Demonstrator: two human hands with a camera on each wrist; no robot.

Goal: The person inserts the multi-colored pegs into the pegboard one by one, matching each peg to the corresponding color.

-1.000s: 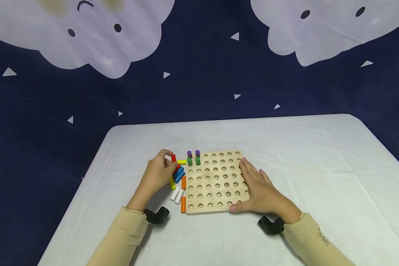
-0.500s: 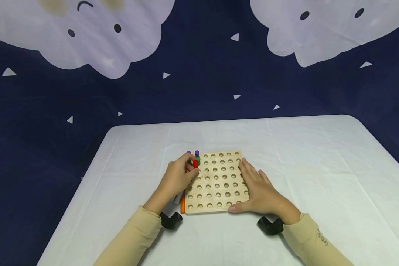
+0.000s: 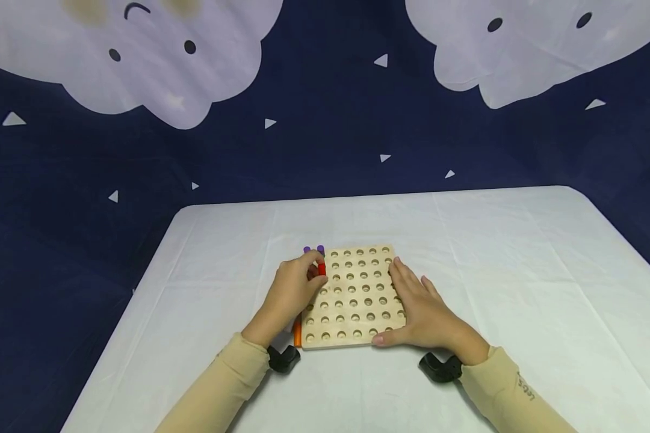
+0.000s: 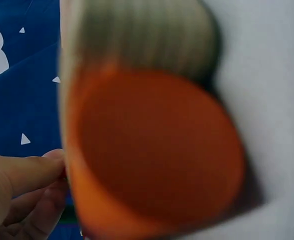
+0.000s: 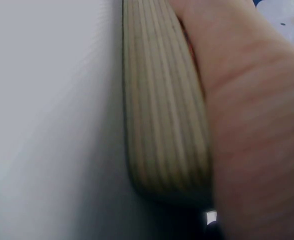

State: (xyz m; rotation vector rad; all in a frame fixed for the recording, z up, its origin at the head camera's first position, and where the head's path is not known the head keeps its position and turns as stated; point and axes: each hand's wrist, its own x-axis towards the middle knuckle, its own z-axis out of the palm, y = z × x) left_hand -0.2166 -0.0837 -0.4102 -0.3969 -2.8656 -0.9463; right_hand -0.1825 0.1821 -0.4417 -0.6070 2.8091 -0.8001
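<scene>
My left hand [image 3: 289, 288] pinches a red peg [image 3: 322, 269] upright between thumb and fingertips, over the left part of the wooden pegboard [image 3: 345, 295]. The peg's lower end is hard to make out at the board's surface. Two purple pegs [image 3: 321, 248] stand in the back left corner of the board; the green pegs in front of them are hidden behind the left hand. My right hand [image 3: 428, 313] rests against the board's right side, fingers extended along that edge and thumb at the front edge. Its wrist view shows the layered board edge [image 5: 162, 100] beside the hand.
An orange peg [image 3: 297, 334] lies along the board's left side and looms large and blurred in the left wrist view. Other loose pegs there are mostly covered by the left hand. A white cloth [image 3: 493, 258] covers the table; a dark blue backdrop [image 3: 325, 162] hangs behind.
My left hand has moved right from the loose pegs to over the board, carrying the red peg. It now hides the green pegs. My right hand has stayed in place.
</scene>
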